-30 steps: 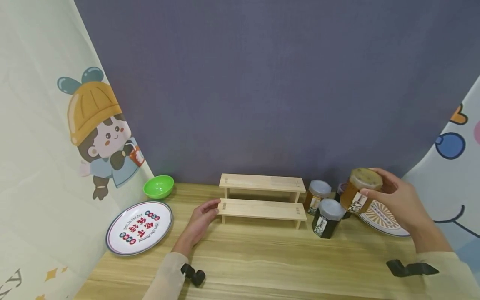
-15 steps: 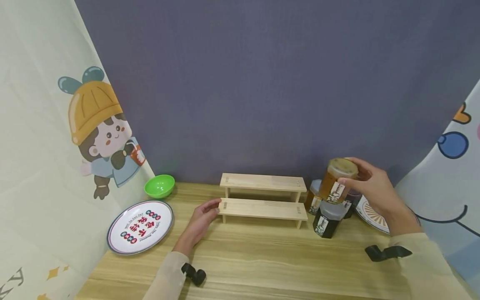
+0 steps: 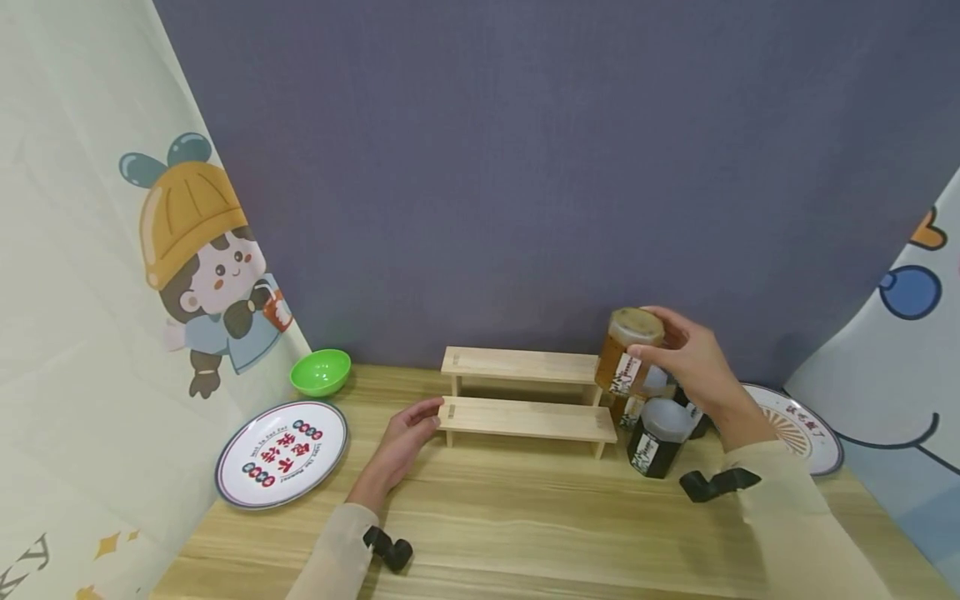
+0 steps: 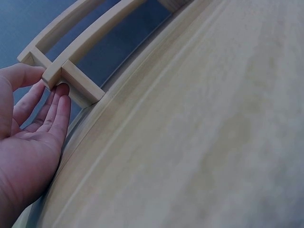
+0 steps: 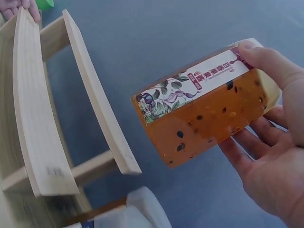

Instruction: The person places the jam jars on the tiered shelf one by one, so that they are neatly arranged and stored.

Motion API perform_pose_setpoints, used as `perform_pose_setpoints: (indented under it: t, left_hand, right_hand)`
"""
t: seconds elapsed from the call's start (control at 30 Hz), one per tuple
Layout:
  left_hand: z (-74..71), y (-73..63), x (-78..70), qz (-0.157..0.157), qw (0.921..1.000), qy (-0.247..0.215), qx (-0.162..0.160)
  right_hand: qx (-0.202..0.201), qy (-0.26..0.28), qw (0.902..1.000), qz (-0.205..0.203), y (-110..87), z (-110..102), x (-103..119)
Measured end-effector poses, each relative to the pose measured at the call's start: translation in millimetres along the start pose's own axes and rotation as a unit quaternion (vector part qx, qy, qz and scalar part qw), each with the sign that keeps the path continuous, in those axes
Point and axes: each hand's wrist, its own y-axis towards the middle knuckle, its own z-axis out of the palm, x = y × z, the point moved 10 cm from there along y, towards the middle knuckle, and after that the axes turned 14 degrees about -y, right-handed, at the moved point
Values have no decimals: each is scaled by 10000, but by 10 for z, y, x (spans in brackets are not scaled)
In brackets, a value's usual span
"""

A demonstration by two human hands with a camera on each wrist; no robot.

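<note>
My right hand [image 3: 693,362] grips a jar of orange passion fruit jam [image 3: 626,358] and holds it up by its lid end, at the right end of a two-tier wooden rack [image 3: 525,417]. Dark seeds and a printed label show on the jar in the right wrist view, where it lies tilted across the picture. At the rack's left end, my left hand [image 3: 405,437] pinches the lower board, thumb above and fingers below, as the left wrist view shows. Beneath the held jar stand a dark jar [image 3: 660,437] and an amber jar [image 3: 630,410], partly hidden.
Behind my right hand is another dark jar [image 3: 701,417], mostly covered, and a patterned plate [image 3: 825,446]. On the left lie a white plate with red characters [image 3: 281,454] and a green bowl [image 3: 321,372]. A dark cloth backdrop [image 3: 525,167] rises behind the table.
My right hand has carried the jam jar leftward, from above the right plate to the rack's right end, uncovering more of that plate. My left hand has stayed at the rack's end.
</note>
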Motion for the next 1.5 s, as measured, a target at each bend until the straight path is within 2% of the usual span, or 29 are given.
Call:
perform_pose_setpoints:
  t: [0.23, 0.57, 0.93, 1.13, 1.27, 1.5]
  left_hand:
    - [4, 10, -8, 30, 10000, 16, 29]
    - [-3, 3, -1, 65, 10000, 43, 37]
    - [16, 2, -4, -1, 10000, -44, 68]
    - [-9, 1, -10, 4, 10000, -36, 3]
    - [-14, -7, 0, 13, 10000, 0, 19]
    - [12, 0, 2, 24, 10000, -38, 23]
  right_hand:
    - [70, -279, 9996, 34, 127, 188, 56]
    - [403, -49, 9989, -225, 387, 522, 226]
    - [652, -119, 9978, -86, 602, 822, 345]
    - [747, 262, 9964, -293, 738, 1012, 418]
    - [814, 534, 9950, -234, 783, 1140, 420]
    - [816, 646, 9945, -139, 864, 1310, 428]
